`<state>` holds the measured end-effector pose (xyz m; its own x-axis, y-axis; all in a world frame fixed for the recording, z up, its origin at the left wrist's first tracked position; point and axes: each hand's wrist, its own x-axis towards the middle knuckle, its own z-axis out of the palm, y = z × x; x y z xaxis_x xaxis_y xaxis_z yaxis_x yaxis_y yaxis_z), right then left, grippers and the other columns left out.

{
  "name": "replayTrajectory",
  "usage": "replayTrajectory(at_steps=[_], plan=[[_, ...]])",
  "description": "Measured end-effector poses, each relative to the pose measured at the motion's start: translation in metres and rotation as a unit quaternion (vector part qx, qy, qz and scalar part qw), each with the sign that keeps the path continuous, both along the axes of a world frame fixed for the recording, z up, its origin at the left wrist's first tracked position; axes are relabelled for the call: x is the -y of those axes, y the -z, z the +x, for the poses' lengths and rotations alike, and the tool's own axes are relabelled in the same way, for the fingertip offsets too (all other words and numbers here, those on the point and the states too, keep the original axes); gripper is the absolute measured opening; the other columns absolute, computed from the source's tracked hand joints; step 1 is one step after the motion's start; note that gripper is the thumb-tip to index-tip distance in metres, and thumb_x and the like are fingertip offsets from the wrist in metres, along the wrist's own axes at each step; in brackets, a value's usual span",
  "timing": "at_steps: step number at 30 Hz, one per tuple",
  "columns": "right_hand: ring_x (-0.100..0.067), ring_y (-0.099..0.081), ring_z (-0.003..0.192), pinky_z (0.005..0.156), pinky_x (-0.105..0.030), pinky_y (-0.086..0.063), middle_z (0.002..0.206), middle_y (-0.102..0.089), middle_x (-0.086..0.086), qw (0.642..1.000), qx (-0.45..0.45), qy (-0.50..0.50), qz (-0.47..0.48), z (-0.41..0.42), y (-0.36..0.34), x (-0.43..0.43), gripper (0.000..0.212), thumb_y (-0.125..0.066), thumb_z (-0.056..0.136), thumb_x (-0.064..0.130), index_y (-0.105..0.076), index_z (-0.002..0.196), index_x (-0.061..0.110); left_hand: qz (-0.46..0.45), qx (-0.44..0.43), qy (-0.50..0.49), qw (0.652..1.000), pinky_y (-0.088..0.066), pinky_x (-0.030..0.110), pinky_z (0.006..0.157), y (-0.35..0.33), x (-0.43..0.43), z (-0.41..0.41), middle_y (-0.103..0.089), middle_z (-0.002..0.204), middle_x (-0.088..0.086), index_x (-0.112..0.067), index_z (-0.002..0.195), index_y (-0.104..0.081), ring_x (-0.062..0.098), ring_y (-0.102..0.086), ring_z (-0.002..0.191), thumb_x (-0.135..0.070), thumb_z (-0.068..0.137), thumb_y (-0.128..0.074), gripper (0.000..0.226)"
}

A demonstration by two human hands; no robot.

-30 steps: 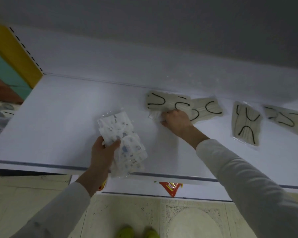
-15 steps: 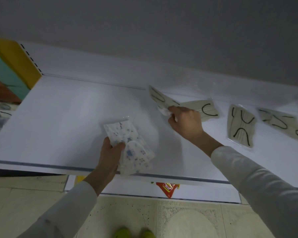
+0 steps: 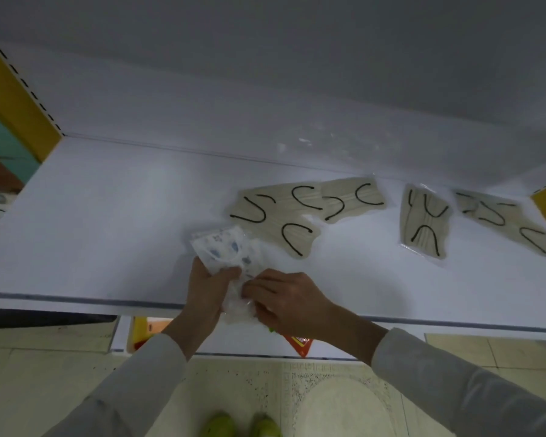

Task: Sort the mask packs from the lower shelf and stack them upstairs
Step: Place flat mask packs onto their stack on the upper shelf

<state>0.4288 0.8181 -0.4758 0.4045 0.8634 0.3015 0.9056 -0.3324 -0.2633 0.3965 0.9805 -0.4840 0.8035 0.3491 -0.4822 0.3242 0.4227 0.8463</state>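
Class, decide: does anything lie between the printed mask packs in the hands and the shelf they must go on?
Nothing visible does. The left hand and right hand hold the printed packs over the shelf, at its front edge. The shelf is bare to their left, and the beige packs lie behind and to the right.

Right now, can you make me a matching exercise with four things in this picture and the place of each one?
Things
1. printed mask packs
2. beige mask packs
3. orange packet
4. green shoes

Places
A. on the tiled floor
B. lying flat on the upper shelf
C. held by the left hand and the right hand
D. on the lower shelf, below the hands

Pairs: 1-C, 2-B, 3-D, 4-A
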Motion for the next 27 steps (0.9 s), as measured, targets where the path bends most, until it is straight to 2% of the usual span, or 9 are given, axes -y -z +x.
replayTrajectory(at_steps=[3, 6, 8, 12, 14, 16, 18, 23, 27], plan=[[-0.016, -0.067, 0.09, 0.075, -0.029, -0.055, 0.101, -0.072, 0.0, 0.996, -0.085, 0.019, 0.031, -0.007, -0.01, 0.006, 0.034, -0.064, 0.083, 0.039, -0.072, 0.1, 0.011, 0.042, -0.008, -0.014, 0.999, -0.053, 0.05, 0.084, -0.002, -0.001, -0.008, -0.067, 0.104, 0.01, -0.017, 0.107, -0.06, 0.035, -0.064, 0.098, -0.003, 0.061, -0.073, 0.049], [-0.011, -0.06, 0.1, 0.088, -0.026, -0.049, 0.113, -0.065, 0.003, 0.952, -0.214, 0.209, 0.067, -0.012, -0.025, 0.009, 0.046, -0.061, 0.083, 0.049, -0.064, 0.116, 0.017, 0.049, -0.006, -0.063, 0.997, -0.055, 0.048, 0.08, -0.007, -0.009, -0.016, -0.066, 0.105, 0.006, -0.02, 0.109, -0.058, 0.033, -0.064, 0.099, 0.004, 0.077, -0.067, 0.042], [-0.01, -0.054, 0.107, 0.091, -0.023, -0.045, 0.119, -0.056, 0.007, 0.866, -0.358, 0.34, 0.083, -0.015, -0.032, 0.008, 0.06, -0.071, 0.077, 0.051, -0.053, 0.126, 0.021, 0.018, 0.011, -0.102, 0.995, -0.054, 0.049, 0.083, -0.021, -0.013, -0.023, -0.064, 0.113, 0.004, -0.02, 0.121, -0.054, 0.029, -0.063, 0.103, 0.001, 0.079, -0.067, 0.049], [-0.023, -0.062, 0.106, 0.099, -0.035, -0.048, 0.112, -0.064, -0.007, 0.574, -0.693, 0.343, 0.27, -0.029, -0.043, -0.008, 0.087, -0.087, 0.05, 0.053, -0.055, 0.12, 0.012, -0.065, 0.078, -0.155, 0.983, -0.056, 0.043, 0.084, -0.052, -0.007, -0.029, -0.063, 0.121, 0.003, -0.017, 0.133, -0.049, 0.024, -0.064, 0.106, 0.0, 0.082, -0.064, 0.055], [-0.035, -0.063, 0.104, 0.099, -0.046, -0.048, 0.106, -0.067, -0.02, 0.523, -0.718, 0.299, 0.35, -0.039, -0.051, -0.019, 0.069, -0.088, 0.058, 0.036, -0.062, 0.113, 0.003, -0.118, 0.112, -0.162, 0.973, -0.054, 0.045, 0.087, -0.069, 0.005, -0.031, -0.064, 0.123, 0.005, -0.015, 0.132, -0.051, 0.026, -0.064, 0.108, -0.001, 0.08, -0.065, 0.056], [-0.03, -0.069, 0.093, 0.082, -0.043, -0.056, 0.1, -0.072, -0.013, 0.52, -0.699, 0.285, 0.401, -0.048, -0.072, -0.026, 0.042, -0.077, 0.074, 0.013, -0.064, 0.114, 0.006, -0.137, 0.129, -0.145, 0.971, -0.056, 0.042, 0.082, -0.088, 0.016, -0.037, -0.067, 0.118, 0.006, -0.012, 0.127, -0.054, 0.025, -0.066, 0.105, -0.001, 0.075, -0.065, 0.054], [-0.026, -0.071, 0.09, 0.076, -0.041, -0.057, 0.099, -0.073, -0.008, 0.543, -0.67, 0.286, 0.418, -0.053, -0.094, -0.025, 0.038, -0.068, 0.078, -0.001, -0.064, 0.115, 0.009, -0.134, 0.135, -0.108, 0.976, -0.058, 0.037, 0.077, -0.105, 0.023, -0.046, -0.069, 0.113, 0.008, -0.01, 0.121, -0.058, 0.025, -0.067, 0.101, 0.001, 0.074, -0.064, 0.048], [-0.014, -0.071, 0.087, 0.068, -0.022, -0.055, 0.098, -0.075, -0.001, 0.667, -0.579, 0.295, 0.366, -0.07, -0.171, 0.015, 0.032, -0.065, 0.08, -0.007, -0.067, 0.104, 0.014, -0.117, 0.146, -0.051, 0.981, -0.058, 0.032, 0.073, -0.152, 0.001, -0.084, -0.071, 0.109, 0.007, -0.017, 0.096, -0.073, 0.024, -0.067, 0.101, -0.006, 0.06, -0.076, 0.037], [-0.01, -0.071, 0.084, 0.069, -0.018, -0.053, 0.089, -0.075, 0.002, 0.757, -0.502, 0.241, 0.341, -0.1, -0.247, 0.047, 0.031, -0.066, 0.078, -0.012, -0.071, 0.09, 0.016, 0.036, 0.176, 0.056, 0.982, -0.058, 0.03, 0.066, -0.219, -0.021, -0.126, -0.073, 0.098, 0.012, -0.018, 0.093, -0.073, 0.023, -0.071, 0.089, -0.038, 0.019, -0.097, 0.08]])
